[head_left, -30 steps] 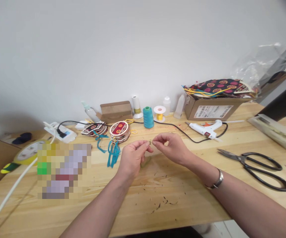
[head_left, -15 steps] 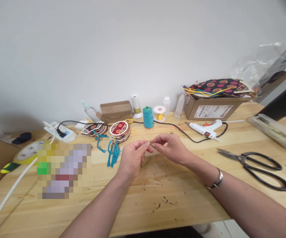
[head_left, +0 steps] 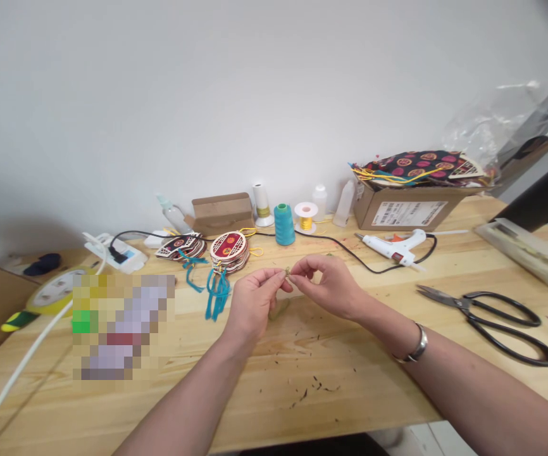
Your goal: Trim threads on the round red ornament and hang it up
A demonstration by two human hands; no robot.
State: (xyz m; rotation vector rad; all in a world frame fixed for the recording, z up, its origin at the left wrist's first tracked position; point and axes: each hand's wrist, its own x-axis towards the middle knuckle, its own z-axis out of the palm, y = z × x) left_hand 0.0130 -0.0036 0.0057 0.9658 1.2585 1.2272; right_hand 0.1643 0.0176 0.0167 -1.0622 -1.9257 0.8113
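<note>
Near the middle of the wooden table (head_left: 350, 392), my left hand (head_left: 257, 294) and my right hand (head_left: 326, 285) meet fingertip to fingertip. Both pinch a thin olive-green cord (head_left: 287, 272), and a loop of it hangs below my left fingers. Its fine shape between the fingertips is too small to make out. Beyond my hands stands a teal thread cone (head_left: 284, 225). To the left lie a stack of round decorated pieces (head_left: 229, 248) with teal tassels and a second patterned stack (head_left: 180, 246).
Large scissors (head_left: 466, 305) and a white glue gun (head_left: 394, 246) lie at the right, before a cardboard box (head_left: 366, 212). A yellow spool (head_left: 306, 218) stands by the wall. At the left are a power strip (head_left: 131, 258) and a white cable (head_left: 22, 370).
My right hand has shifted very slightly, with its fingertips still at the cord. The rest looks the same.
</note>
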